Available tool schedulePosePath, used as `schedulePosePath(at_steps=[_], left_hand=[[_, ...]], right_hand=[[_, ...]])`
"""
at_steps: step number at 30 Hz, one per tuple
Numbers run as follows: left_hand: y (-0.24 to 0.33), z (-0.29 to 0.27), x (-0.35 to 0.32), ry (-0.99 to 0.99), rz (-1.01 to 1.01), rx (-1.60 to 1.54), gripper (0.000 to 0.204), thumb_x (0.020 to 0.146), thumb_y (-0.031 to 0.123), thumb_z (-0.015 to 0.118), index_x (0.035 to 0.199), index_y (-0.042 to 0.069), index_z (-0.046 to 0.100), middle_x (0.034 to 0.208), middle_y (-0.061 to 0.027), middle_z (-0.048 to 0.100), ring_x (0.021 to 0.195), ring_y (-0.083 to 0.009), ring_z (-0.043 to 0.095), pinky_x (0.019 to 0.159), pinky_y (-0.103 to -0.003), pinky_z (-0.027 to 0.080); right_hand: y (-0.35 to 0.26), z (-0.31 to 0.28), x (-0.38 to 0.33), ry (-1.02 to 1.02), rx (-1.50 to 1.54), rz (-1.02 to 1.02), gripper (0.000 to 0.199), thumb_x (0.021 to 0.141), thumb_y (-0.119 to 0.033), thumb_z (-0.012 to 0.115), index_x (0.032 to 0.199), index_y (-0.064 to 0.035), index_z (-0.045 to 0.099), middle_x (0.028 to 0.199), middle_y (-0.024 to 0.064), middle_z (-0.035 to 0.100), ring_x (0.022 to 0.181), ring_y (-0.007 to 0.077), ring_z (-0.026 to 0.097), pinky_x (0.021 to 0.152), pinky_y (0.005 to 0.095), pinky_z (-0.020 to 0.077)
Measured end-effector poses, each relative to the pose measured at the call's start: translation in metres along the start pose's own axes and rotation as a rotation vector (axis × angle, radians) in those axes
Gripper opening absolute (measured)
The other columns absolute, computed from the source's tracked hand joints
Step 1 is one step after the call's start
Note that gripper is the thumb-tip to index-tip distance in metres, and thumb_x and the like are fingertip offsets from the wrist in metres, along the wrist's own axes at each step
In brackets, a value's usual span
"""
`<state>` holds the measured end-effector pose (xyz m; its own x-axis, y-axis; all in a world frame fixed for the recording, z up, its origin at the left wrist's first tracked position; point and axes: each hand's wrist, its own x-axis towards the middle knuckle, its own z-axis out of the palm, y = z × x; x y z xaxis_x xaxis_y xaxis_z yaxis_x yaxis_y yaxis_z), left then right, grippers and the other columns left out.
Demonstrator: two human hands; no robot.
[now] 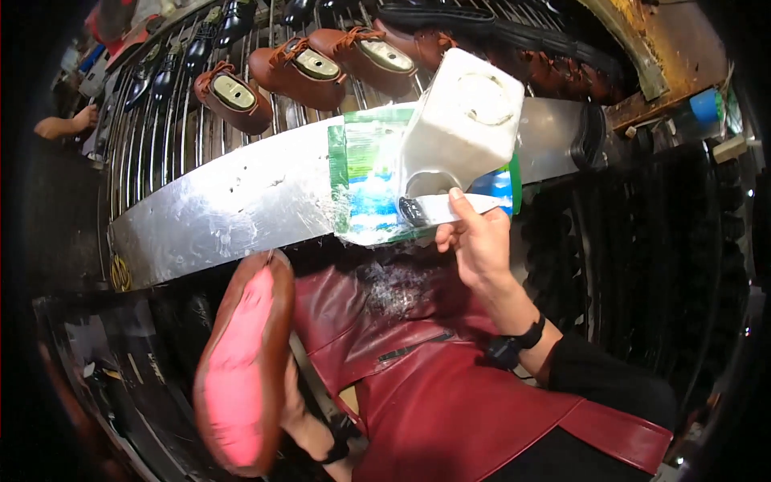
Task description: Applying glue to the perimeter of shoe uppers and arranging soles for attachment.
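Observation:
On the left, a brown shoe (279, 321) is held up with its pink bottom facing me. My left hand (294, 410) grips it from behind; most of the fingers are hidden by the shoe. My right hand (479, 245) pinches a white-handled brush (454, 210) with dark bristles. The brush lies across the front of a white plastic jug (458, 132) with an opening in its near side. Under the jug is a green, white and blue sheet (361, 173), smeared with a whitish residue.
A metal ledge (233, 193) runs in front of a rack of bars. Several brown lace-up shoes (299, 74) and black shoes (201, 50) stand on the rack. Dark soles (514, 36) lie at the back. Another person's hand (80, 120) shows at the far left. A burgundy apron (434, 377) covers my lap.

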<state>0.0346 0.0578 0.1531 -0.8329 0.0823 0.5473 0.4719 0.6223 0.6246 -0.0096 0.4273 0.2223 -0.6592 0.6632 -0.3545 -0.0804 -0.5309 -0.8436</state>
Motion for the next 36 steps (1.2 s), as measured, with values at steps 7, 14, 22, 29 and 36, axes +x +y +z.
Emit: schedulePosePath(at_steps=[7,14,22,29,36], left_hand=[[-0.048,0.109,0.097,-0.024,0.422,0.165,0.05,0.1,0.008,0.066,0.144,0.001,0.043,0.143,-0.0256,0.055,0.131,-0.044,0.057,0.11,-0.055,0.048],[-0.043,0.098,0.1,-0.085,0.42,0.137,0.048,0.097,0.007,0.068,0.139,0.002,0.045,0.143,-0.0267,0.054,0.129,-0.0446,0.058,0.109,-0.056,0.048],[-0.041,0.103,0.101,-0.044,0.42,0.103,0.048,0.094,0.002,0.071,0.136,0.002,0.048,0.14,-0.0254,0.056,0.126,-0.0423,0.06,0.104,-0.054,0.053],[-0.046,0.101,0.107,-0.01,0.449,0.101,0.035,0.101,0.005,0.062,0.135,-0.001,0.055,0.14,-0.026,0.06,0.125,-0.043,0.062,0.106,-0.052,0.052],[-0.033,0.102,0.118,-0.012,0.436,0.088,0.042,0.097,0.005,0.068,0.137,-0.003,0.056,0.139,-0.0261,0.061,0.127,-0.042,0.062,0.108,-0.05,0.051]], right_hand=[[0.012,0.033,-0.019,-0.291,0.154,0.269,0.02,0.103,-0.017,0.071,0.104,0.0033,0.07,0.082,0.0123,0.073,0.053,0.0153,0.064,0.044,0.027,0.0481],[0.039,0.076,-0.016,-0.593,-0.037,0.269,0.017,0.101,-0.01,0.073,0.106,0.0055,0.07,0.082,0.0115,0.073,0.056,0.0108,0.064,0.046,0.0245,0.049],[0.073,0.131,0.056,-0.499,-0.232,-0.078,0.022,0.101,-0.018,0.074,0.093,0.0026,0.074,0.078,0.0062,0.074,0.053,0.0077,0.062,0.046,0.0234,0.0488],[0.038,0.103,0.016,-0.706,-0.251,0.144,0.02,0.1,-0.016,0.074,0.099,0.0036,0.073,0.079,0.0059,0.073,0.053,0.0086,0.061,0.046,0.024,0.0464],[0.021,0.037,-0.075,-1.149,-0.306,-0.505,0.021,0.09,-0.003,0.079,0.106,0.0081,0.071,0.093,0.0177,0.074,0.082,0.0301,0.075,0.069,0.038,0.0608]])
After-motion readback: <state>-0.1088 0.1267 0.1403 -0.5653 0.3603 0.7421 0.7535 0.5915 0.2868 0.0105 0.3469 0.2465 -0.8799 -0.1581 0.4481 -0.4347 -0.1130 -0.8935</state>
